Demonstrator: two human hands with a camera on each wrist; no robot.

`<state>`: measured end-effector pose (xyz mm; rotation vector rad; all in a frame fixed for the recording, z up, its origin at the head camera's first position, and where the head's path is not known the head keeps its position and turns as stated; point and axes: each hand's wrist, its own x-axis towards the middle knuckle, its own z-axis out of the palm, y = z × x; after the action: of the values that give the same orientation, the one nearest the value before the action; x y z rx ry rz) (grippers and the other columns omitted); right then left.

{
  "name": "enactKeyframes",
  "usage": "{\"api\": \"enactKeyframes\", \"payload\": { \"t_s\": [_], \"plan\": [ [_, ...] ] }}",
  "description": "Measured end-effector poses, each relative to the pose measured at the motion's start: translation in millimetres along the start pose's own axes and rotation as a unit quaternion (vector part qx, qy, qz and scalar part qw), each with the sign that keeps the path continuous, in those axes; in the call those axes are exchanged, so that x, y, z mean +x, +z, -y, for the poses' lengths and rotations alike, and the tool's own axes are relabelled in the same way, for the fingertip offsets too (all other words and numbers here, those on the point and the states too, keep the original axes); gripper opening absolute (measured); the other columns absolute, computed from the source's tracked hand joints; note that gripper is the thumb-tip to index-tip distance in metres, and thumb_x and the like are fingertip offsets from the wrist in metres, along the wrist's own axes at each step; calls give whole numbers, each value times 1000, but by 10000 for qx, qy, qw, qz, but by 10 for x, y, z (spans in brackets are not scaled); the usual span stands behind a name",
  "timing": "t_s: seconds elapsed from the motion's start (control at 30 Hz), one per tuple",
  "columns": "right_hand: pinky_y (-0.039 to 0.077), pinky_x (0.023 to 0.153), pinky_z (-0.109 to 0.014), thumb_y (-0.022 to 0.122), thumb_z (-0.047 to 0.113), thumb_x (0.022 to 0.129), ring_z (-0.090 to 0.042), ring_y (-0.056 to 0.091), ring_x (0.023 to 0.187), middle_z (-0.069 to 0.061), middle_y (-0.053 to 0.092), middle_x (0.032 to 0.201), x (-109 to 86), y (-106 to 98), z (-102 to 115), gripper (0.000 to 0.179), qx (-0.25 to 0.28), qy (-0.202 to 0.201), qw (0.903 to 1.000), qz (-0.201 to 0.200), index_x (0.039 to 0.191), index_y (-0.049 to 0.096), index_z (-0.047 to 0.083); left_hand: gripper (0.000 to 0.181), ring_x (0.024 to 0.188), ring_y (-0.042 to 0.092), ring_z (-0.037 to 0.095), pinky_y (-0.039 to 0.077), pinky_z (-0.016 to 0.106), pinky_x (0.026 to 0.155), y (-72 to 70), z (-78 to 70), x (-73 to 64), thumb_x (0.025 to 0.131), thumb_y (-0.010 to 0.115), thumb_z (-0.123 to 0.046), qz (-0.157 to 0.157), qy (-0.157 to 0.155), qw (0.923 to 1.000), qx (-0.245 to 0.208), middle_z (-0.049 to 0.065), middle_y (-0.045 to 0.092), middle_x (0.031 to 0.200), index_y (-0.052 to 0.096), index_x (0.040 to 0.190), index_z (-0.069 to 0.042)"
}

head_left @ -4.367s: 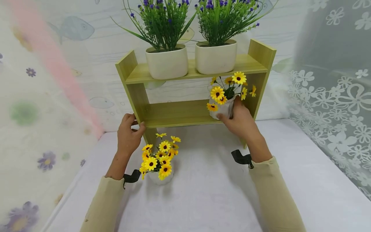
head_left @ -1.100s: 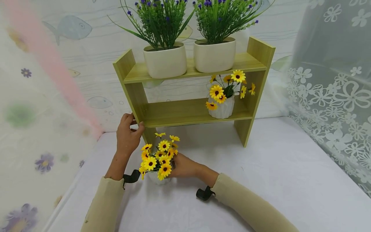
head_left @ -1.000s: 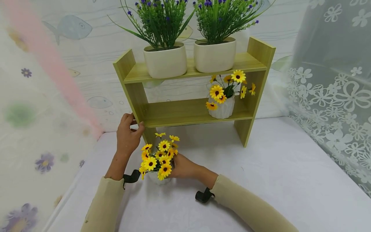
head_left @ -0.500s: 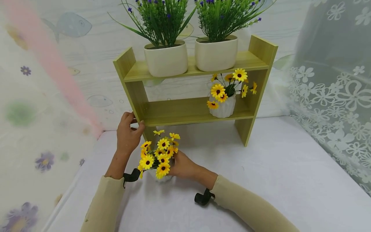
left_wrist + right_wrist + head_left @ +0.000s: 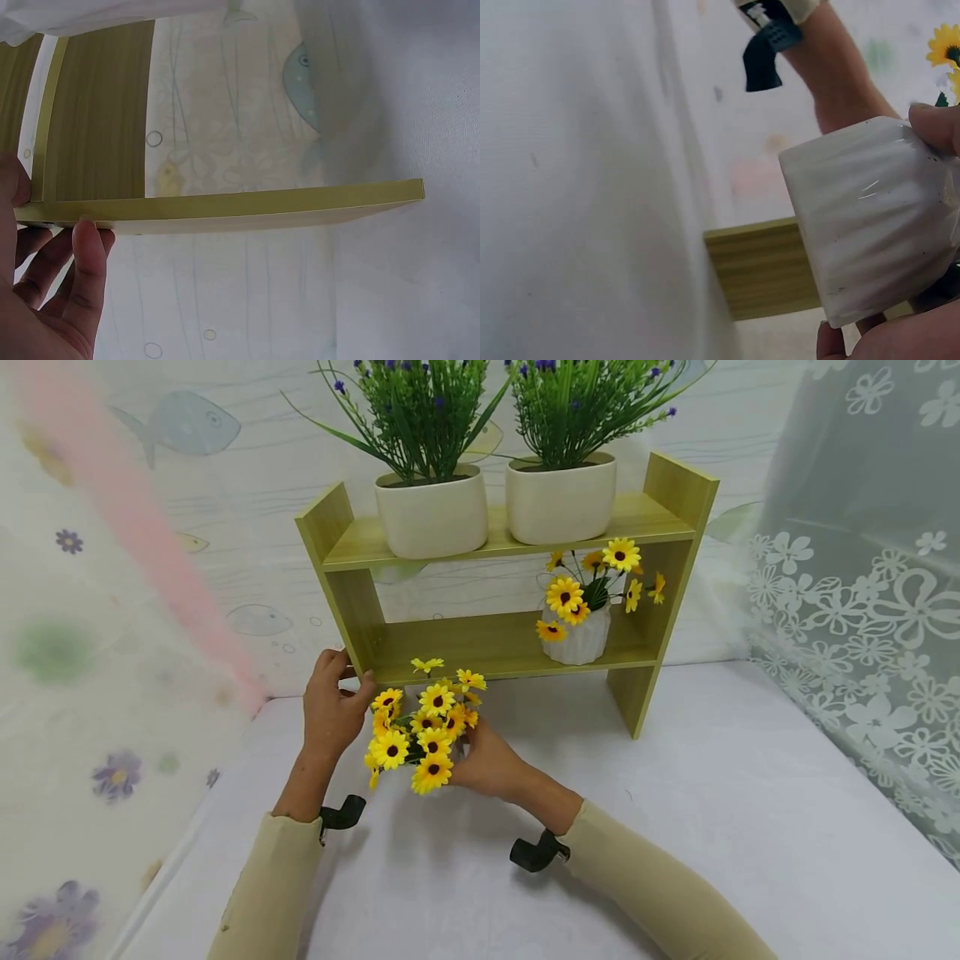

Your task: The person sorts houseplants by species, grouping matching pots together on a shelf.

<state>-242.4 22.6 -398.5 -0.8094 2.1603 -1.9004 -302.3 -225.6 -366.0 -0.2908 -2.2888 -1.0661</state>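
In the head view my left hand (image 5: 333,706) grips the left side panel of the wooden shelf (image 5: 457,647), thumb in front and fingers round the outer side. The left wrist view shows those fingertips (image 5: 90,240) against the panel (image 5: 262,204). My right hand (image 5: 491,764) holds a potted plant of yellow flowers (image 5: 435,743) by its pot, off the table and just before the lower shelf board's left end. The white ribbed pot (image 5: 877,225) is between thumb and fingers in the right wrist view; in the head view the blooms mostly cover it.
A second pot of yellow flowers (image 5: 576,635) stands at the right end of the lower board. Two cream planters, a left one (image 5: 431,518) and a right one (image 5: 561,503), with purple-flowered greenery, occupy the top board. White cloth (image 5: 480,877) covers the table.
My right hand earlier let go of the right-hand pot on the lower board, then took hold of the other one. That pot has now risen from the table. The left hand has stayed put.
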Motion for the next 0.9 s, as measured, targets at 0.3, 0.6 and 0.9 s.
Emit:
{"api": "enactKeyframes", "payload": {
  "t_s": [0.3,0.6,0.9],
  "plan": [
    [40,117,-60,81,0,87,-33,46,137,-17,43,153,22,-164,147,81,261,-72,9994,-233,155,36,3,48,122,68,35,63,54,88,6,-9,-1,103,63,-19,14,-79,10000,31,15,57,122,60,148,-3],
    [55,102,-40,79,-3,88,-30,55,124,-19,50,147,49,-338,192,75,192,-182,9983,-519,153,41,2,49,122,68,34,63,52,89,2,-17,-6,103,64,-20,-5,-115,9999,32,15,57,124,60,148,-2],
    [49,108,-46,84,4,85,-29,53,124,-12,51,147,37,-465,272,81,-147,-269,9961,-826,154,43,8,48,122,68,34,63,54,88,11,-7,4,103,63,-19,-6,-118,9999,14,15,57,123,60,147,-1]
  ]
}}
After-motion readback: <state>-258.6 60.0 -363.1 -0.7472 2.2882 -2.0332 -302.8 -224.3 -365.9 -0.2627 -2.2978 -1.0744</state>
